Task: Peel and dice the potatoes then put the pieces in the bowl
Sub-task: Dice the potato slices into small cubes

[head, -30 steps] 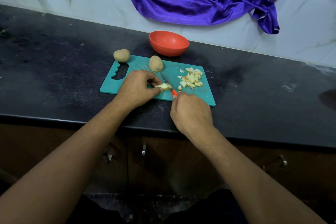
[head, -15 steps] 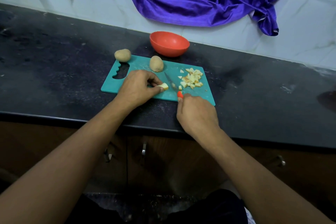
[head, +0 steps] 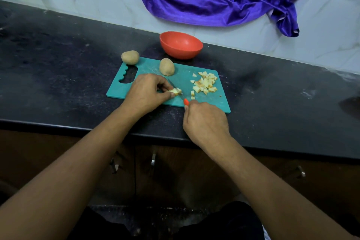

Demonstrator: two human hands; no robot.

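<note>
Potato piece (head: pixel 176 91), peeled, sits on teal cutting board (head: pixel 152 68) w/ left hand (head: pixel 147 93) fingertips pinched on it. Right hand (head: pixel 205 122) fist closed round orange-handled knife (head: pixel 185 101), blade laid vs the piece at its 3 o'clock. Diced heap (head: pixel 205 84) at 2 o'clock, apart. Whole potatoes (head: pixel 166 66) at 12, red bowl (head: pixel 181 45) beyond board on dark counter (head: pixel 58 64).

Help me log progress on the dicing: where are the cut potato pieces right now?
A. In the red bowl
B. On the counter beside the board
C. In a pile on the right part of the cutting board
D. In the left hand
C: the diced pieces lie heaped on the right part of the cutting board, while the red bowl behind it looks empty.
</note>
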